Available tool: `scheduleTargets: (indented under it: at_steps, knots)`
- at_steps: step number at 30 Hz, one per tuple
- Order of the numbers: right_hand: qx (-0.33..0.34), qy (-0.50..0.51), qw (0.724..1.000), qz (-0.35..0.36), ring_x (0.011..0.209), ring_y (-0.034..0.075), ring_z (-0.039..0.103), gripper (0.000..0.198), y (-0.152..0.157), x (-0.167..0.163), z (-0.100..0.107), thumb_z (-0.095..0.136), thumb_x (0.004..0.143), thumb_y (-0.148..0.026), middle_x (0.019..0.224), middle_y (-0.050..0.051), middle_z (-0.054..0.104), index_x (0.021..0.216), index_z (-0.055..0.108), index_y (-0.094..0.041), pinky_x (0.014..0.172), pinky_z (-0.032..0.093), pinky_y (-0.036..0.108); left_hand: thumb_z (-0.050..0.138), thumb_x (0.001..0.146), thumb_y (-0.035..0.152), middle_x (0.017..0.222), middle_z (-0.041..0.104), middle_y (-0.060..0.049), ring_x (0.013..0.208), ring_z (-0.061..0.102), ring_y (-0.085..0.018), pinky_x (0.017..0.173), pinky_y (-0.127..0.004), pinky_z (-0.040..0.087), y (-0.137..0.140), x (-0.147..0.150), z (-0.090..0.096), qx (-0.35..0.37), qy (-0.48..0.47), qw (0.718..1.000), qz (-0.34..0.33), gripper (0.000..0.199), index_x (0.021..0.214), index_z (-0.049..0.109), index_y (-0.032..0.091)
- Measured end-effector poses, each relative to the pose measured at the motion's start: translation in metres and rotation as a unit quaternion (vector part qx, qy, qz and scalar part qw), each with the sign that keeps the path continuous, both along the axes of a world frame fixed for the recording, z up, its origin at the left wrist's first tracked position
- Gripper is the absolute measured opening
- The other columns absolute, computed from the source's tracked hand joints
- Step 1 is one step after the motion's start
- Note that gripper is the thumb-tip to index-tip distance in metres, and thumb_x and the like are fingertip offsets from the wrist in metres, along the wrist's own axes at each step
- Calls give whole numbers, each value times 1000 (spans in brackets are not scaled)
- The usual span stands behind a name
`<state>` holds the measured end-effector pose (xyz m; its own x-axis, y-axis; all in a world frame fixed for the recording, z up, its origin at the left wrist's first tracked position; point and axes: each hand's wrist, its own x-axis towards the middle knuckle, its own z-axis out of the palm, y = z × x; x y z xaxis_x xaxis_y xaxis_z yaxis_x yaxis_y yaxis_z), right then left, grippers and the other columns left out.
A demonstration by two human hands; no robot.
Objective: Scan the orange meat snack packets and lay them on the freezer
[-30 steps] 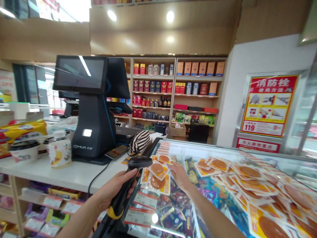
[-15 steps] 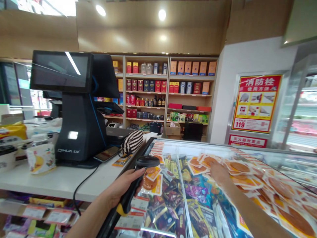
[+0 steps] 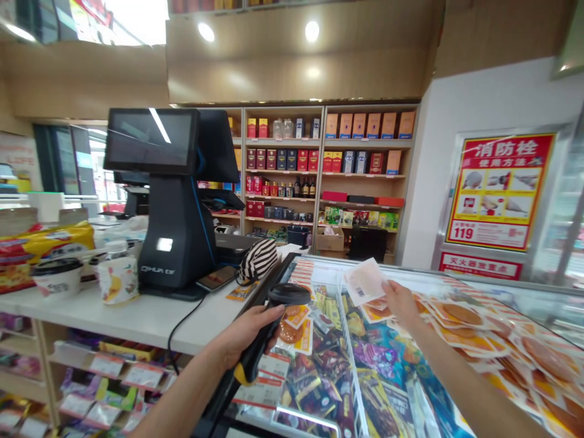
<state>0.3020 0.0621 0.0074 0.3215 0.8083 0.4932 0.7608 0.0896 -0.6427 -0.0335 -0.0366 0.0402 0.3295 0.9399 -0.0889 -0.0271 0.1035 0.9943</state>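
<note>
My left hand is closed round the handle of a black barcode scanner, whose head points forward above the near-left edge of a display freezer. My right hand pinches the corner of a flat packet, raised above the pile with its pale back and a small barcode facing me. Below it and to the right lie several flat packets with round brown wafers. Another such wafer packet rests just right of the scanner.
A white wire divider splits the freezer; wrapped ice creams fill both sides. To the left, a counter bears a till screen, a phone, a striped pouch and paper cups. A black cord hangs over its edge.
My right hand has lifted a packet from the pile and turned its pale back towards me. My left hand still grips the scanner. The view has swung slightly left.
</note>
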Motion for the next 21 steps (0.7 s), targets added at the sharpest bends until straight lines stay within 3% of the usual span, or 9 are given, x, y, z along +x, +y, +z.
scheduleTargets:
  at_steps: [5, 10, 15, 21]
  knots:
    - [-5, 145, 984, 107, 63, 18, 61, 35, 7, -41, -10, 29, 74, -32, 73, 7, 67, 92, 54, -15, 56, 46, 27, 53, 65, 46, 51, 48, 4, 39, 42, -5, 38, -17, 31, -7, -13, 2, -6, -13, 1000, -8, 33, 66, 44, 15]
    - [-6, 227, 959, 169, 69, 18, 62, 33, 14, -60, -14, 33, 71, -34, 77, 8, 66, 89, 51, -14, 60, 48, 28, 53, 67, 44, 52, 48, 4, 39, 42, -5, 39, -18, 31, -8, -19, 0, 4, -15, 1000, -27, 31, 69, 45, 14]
    - [4, 237, 955, 178, 70, 20, 62, 35, 19, -67, -16, 36, 70, -38, 77, 7, 66, 89, 53, -14, 60, 48, 29, 52, 67, 45, 51, 48, 3, 39, 42, -5, 39, -18, 31, -7, -19, -1, 21, -1, 999, -43, 32, 64, 46, 13]
    - [16, 185, 971, 151, 61, 20, 60, 37, 24, -78, -20, 36, 70, -39, 68, 5, 66, 88, 58, -15, 54, 45, 28, 53, 66, 45, 50, 47, 4, 40, 41, -5, 40, -18, 31, -3, -24, -1, 9, -2, 1000, -9, 32, 68, 47, 14]
